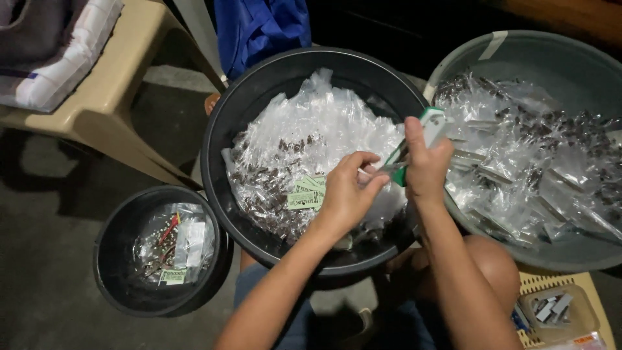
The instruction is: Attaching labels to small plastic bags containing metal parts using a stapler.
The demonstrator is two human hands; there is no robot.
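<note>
My right hand point(426, 170) is closed around a white and green stapler point(430, 127), held over the right rim of a large black basin point(220, 136). My left hand point(350, 191) pinches the top of a small clear plastic packet point(378, 170) right at the stapler's jaws. The black basin is full of small clear packets point(304, 139) with dark contents, and a few green paper labels point(307, 192) lie on top, just left of my left hand.
A large grey basin point(551, 58) at right holds many more clear packets. A smaller black basin point(116, 259) at lower left holds packets, labels and a red-handled tool. A beige plastic chair point(103, 97) stands at upper left. A tray of staples point(554, 311) sits at lower right.
</note>
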